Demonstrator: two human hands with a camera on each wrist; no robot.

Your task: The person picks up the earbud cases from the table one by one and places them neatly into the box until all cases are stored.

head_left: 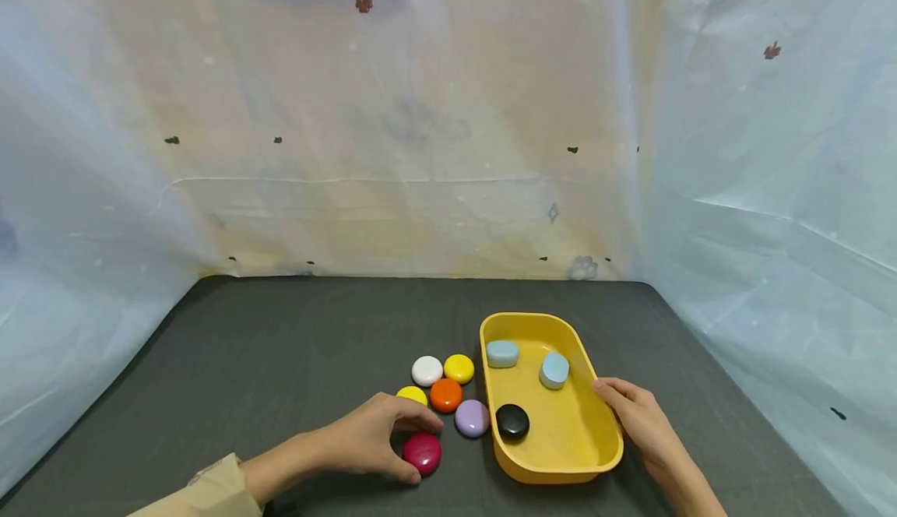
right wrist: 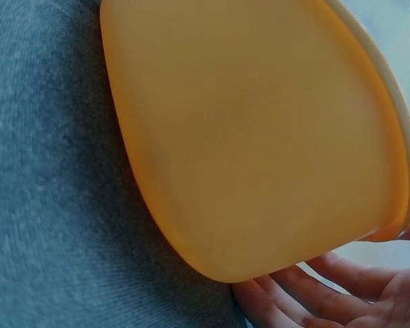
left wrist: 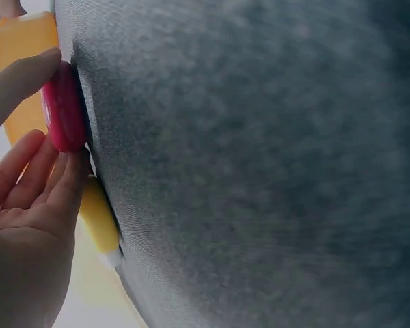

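My left hand (head_left: pixel 371 435) pinches a glossy crimson disc (head_left: pixel 423 454) by its edge. In the left wrist view the thumb is on one side of the crimson disc (left wrist: pixel 65 109) and the fingers on the other, close over the dark cloth. A yellow plastic tray (head_left: pixel 608 443) stands just to the right. My right hand (head_left: pixel 648 423) grips its right side, thumb at the rim and fingers partly hidden under the wall. Inside the tray are a black disc (head_left: pixel 512 422) and two pale blue rounded blocks, one at the back left (head_left: pixel 502 354), the other near the middle (head_left: pixel 554 371).
Left of the tray lies a loose group: a lilac disc (head_left: pixel 472 418), an orange disc (head_left: pixel 446 395), a white disc (head_left: pixel 427 371), a yellow disc (head_left: pixel 459 368) and another yellow disc (head_left: pixel 412 394) partly behind my left hand. Pale sheeting (head_left: pixel 420 221) encloses the dark table (head_left: pixel 315 338).
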